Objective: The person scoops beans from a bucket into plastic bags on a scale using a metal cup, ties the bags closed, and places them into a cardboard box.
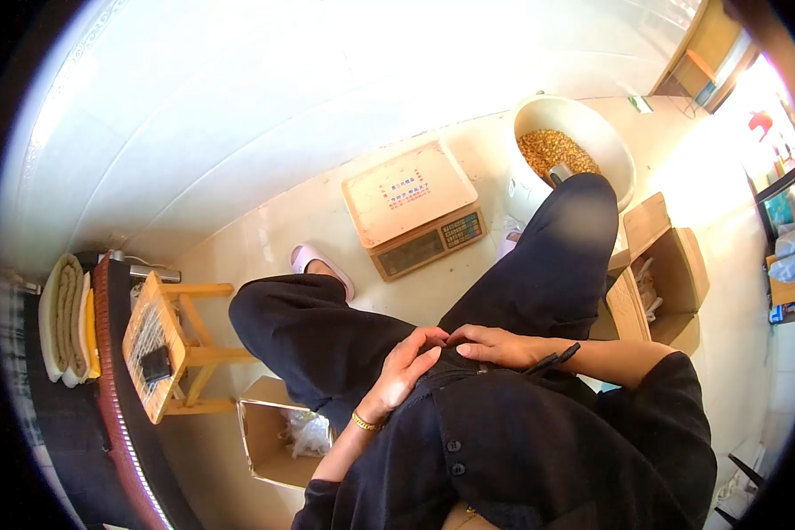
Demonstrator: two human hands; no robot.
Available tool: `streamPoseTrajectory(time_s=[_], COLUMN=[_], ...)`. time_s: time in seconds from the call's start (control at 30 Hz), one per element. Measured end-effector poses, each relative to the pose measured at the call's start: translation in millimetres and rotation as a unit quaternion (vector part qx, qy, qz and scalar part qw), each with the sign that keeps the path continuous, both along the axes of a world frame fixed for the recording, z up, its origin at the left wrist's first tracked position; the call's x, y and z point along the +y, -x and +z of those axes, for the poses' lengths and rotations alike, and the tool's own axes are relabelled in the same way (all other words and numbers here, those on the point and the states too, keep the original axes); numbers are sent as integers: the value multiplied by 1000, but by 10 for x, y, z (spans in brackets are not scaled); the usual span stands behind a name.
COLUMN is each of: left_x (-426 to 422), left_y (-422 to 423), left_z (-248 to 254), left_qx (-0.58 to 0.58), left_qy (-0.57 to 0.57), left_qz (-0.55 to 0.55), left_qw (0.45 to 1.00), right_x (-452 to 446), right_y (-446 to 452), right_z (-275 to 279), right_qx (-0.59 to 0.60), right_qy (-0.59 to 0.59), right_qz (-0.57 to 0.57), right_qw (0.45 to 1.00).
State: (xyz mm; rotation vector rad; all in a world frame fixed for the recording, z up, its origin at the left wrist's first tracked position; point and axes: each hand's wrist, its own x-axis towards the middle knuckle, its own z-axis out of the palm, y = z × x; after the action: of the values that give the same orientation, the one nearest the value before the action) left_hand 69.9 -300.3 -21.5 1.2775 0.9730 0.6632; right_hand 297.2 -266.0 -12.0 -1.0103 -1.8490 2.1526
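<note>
Head camera view, looking down past the wearer's lap: the left hand (406, 364), with a gold-coloured bracelet (367, 424) at its wrist, and the right hand (501, 347) lie together at the waist, fingertips meeting or nearly so over the loose black cloth trousers (530, 256), just below a black buttoned top (539, 442). The fingers are curled, and I cannot tell whether they pinch the fabric; no other object shows in them. It looks like a pause, or some small adjustment at the waist; reaching anything else would call for parting the hands and leaning forward. Beside the left leg stands an open brown cardboard box (256, 433) with a clear plastic bag (309, 435) inside, and past it a pale wooden stool (135, 346) whose woven seat bears a flat black object (155, 365). Near the right leg is another open cardboard box (649, 221), flaps spread. Farther out, beyond a pale pink slipper (305, 254), a beige platform scale (406, 199) with a keypad sits on the floor, and right of it a round cream tub (616, 150) holds golden-yellow kernels (552, 146) with a greyish scoop-like handle (558, 173) among them.
</note>
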Motion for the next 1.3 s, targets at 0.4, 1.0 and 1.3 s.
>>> streamPoseTrajectory(time_s=[0.4,1.0,1.3], left_x=[24,33,59], left_y=[-10,-72,-78], left_z=[14,-39,14], left_qx=[-9,-28,-20], left_qy=[12,76,71], left_qz=[-12,-6,-23], left_qw=[1000,997,997], right_x=[-4,-477,-419], right_y=[12,-602,-570], right_z=[-78,327,171], right_qx=[-5,-11,-11], right_qy=[-63,-218,-190], right_qz=[4,-119,-82], right_qw=[998,969,978])
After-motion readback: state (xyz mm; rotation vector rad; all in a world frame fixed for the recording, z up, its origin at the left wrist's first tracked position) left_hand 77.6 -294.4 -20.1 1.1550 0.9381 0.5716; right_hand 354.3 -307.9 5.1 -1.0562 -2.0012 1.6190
